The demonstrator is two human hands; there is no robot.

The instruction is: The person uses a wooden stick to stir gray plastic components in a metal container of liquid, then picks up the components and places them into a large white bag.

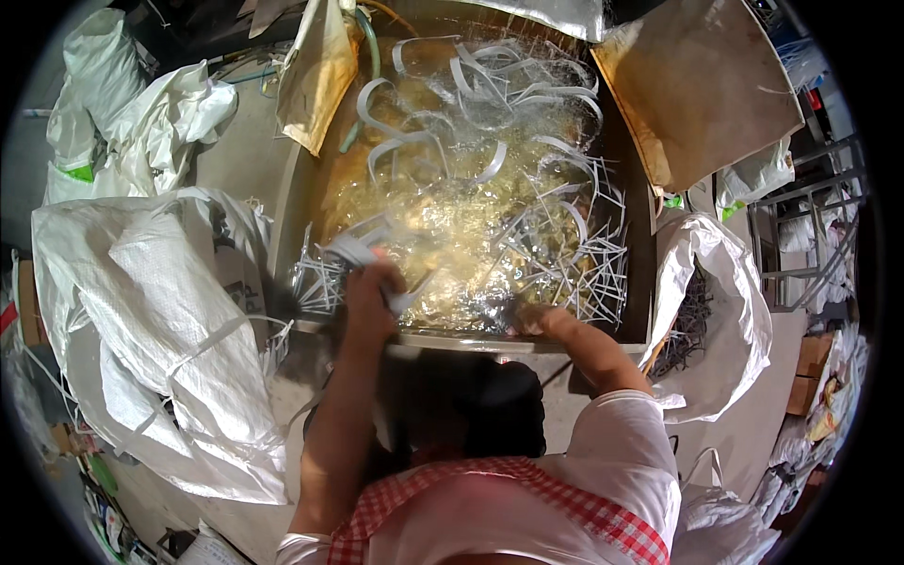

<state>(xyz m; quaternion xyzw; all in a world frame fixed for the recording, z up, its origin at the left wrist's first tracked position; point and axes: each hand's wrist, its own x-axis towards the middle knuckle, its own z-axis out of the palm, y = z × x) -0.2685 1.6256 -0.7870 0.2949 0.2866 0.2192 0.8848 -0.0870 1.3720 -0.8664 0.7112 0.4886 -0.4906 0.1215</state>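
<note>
Over the left front of a water-filled metal tub [443, 345], my left hand [374, 294] is closed round a looped bundle of pale flat strips [352, 250]. Some of these strips hang below the fingers toward the water. My right hand [540, 318] is low at the tub's front edge, its fingers blurred and partly lost in splashing water and glare. Whether it grips anything cannot be made out. Right of it lies a tangle of thin pale strips [595, 282]. More thin strips [318, 282] rest in the left front corner, and wide curled strips [490, 80] lie toward the far side.
A large white woven sack [179, 292] stands left of the tub. On the right, an open white sack [744, 330] contains dark strips [690, 325]. Stained panels [702, 89] rise at the tub's far sides. A green hose [369, 56] dips in at the far left.
</note>
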